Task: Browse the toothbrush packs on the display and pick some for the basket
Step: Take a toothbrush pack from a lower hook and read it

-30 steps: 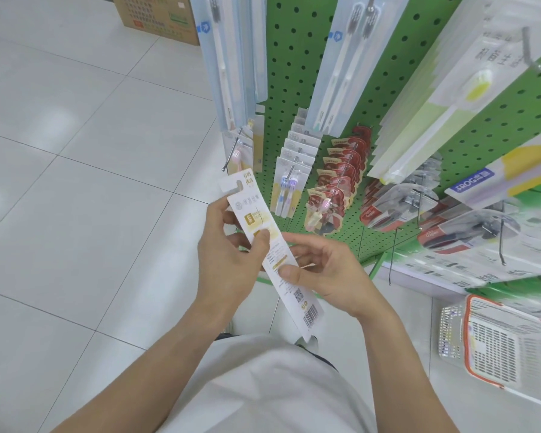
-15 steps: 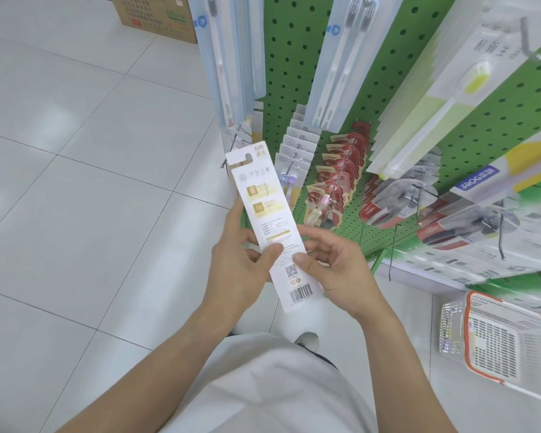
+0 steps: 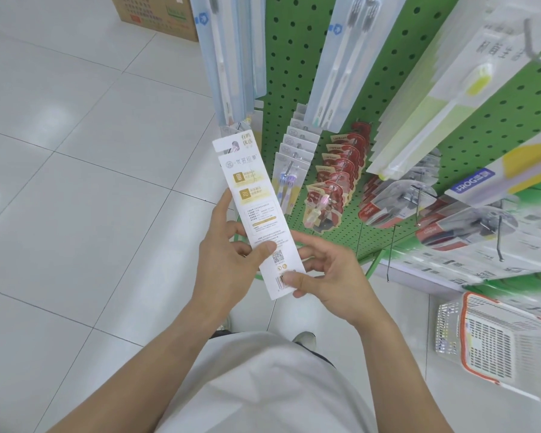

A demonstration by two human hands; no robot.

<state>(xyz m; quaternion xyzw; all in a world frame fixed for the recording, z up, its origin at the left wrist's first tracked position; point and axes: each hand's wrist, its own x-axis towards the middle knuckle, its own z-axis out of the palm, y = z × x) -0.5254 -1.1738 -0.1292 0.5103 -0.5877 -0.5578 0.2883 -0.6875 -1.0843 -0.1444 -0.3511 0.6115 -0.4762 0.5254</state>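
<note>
White toothbrush pack (image 3: pixel 256 214), printed back showing, is pinched by left hand (image 3: pixel 228 260) and right hand (image 3: pixel 328 273), near the green pegboard (image 3: pixel 294 73) with a "FROG" pack (image 3: pixel 475 182) and, low right, the basket (image 3: pixel 497 335).

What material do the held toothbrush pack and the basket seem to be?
Toothbrush pack: likely matte printed card; flat, white, with text and a barcode. Basket: probably moulded plastic; white perforated walls, orange rim, though blurred.

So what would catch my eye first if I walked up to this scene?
Probably the long white toothbrush pack held up in the middle, gripped by the left hand and pinched near its barcode by the right hand. Behind it stands the bright green pegboard hung with packs, and a white basket sits lower right.
</note>
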